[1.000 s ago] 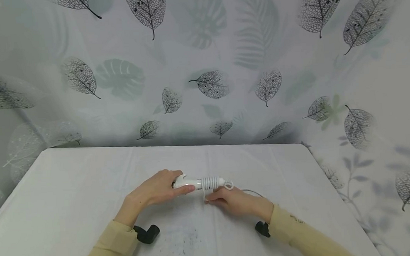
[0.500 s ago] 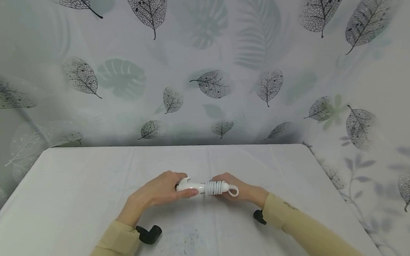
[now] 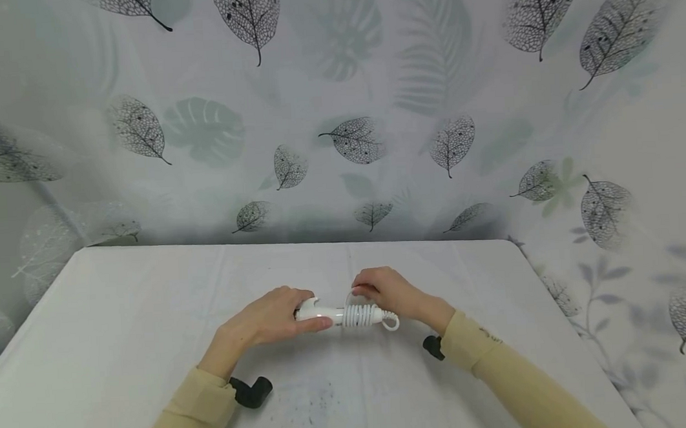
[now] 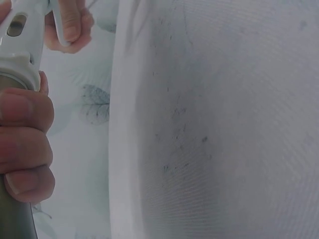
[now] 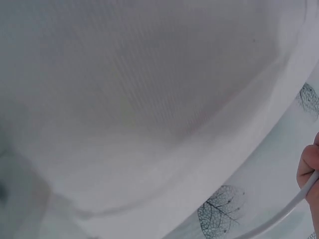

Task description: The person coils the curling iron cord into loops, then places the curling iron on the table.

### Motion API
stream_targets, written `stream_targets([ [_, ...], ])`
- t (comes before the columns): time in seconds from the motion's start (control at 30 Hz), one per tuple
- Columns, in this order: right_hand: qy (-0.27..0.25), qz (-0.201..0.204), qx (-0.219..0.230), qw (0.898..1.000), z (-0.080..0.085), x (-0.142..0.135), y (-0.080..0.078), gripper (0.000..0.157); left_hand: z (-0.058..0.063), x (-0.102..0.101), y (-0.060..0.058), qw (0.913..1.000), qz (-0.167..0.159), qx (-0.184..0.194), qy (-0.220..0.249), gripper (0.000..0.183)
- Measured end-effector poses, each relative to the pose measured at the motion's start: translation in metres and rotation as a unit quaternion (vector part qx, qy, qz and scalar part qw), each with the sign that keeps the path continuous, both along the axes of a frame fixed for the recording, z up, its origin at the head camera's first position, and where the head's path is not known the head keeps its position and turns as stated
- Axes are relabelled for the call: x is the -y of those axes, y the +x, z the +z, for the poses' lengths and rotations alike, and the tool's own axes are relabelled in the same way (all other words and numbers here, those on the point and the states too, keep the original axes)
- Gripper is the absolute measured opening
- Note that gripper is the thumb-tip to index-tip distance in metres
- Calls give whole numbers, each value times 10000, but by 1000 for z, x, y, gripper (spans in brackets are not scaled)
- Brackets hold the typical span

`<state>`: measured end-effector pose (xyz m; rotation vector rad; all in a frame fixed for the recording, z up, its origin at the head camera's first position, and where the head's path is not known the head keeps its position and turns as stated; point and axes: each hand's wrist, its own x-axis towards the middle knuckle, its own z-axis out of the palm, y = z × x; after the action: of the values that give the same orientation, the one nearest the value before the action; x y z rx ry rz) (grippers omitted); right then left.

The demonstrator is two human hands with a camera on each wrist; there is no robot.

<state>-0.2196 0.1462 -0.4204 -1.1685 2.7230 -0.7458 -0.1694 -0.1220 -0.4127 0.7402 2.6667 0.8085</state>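
Note:
My left hand (image 3: 267,321) grips a white-handled curling iron (image 3: 320,313), held level above the table. In the left wrist view its curled fingers (image 4: 27,149) wrap round the greyish metal barrel (image 4: 17,219), below a white body with a small oval switch (image 4: 17,25). White cord (image 3: 359,315) winds in several tight turns round the handle, and a short loop hangs from its right end. Just beyond those turns, my right hand (image 3: 395,294) pinches the cord's free part. The right wrist view shows a stretch of that cord (image 5: 279,219) running from the fingers at the right edge.
A white cloth-covered table (image 3: 149,295) lies under both hands, with dark specks (image 3: 318,403) near its front. Leaf-printed curtain (image 3: 337,111) hangs behind it and along the sides. Black camera pieces (image 3: 252,393) jut from both wrists.
My right hand has gone from the near side of the handle, behind it, to the far side and up, carrying the cord round. The left hand and curling iron have shifted only slightly.

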Motion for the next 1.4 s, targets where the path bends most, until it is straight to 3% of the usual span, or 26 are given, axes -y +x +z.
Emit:
stream_targets([
  [0.23,294,-33,-359,9989,13,-2,2,9,-2,-1,1,10000,67,-16,-64,52],
  [0.37,529,-332,-838,9945,19,-4,4,8,-2,-2,1,9991,273,21,-327,62],
  [0.5,671,-676,-951,9909,24,-4,8,13,-2,-3,2,9982,361,27,-481,63],
  [0.97,-7,-942,-681,9932,42,8,45,8,-5,-4,0,9983,396,119,-408,52],
  [1.4,-592,-866,-727,9918,31,13,76,5,-8,-5,0,9974,603,113,-381,46],
])
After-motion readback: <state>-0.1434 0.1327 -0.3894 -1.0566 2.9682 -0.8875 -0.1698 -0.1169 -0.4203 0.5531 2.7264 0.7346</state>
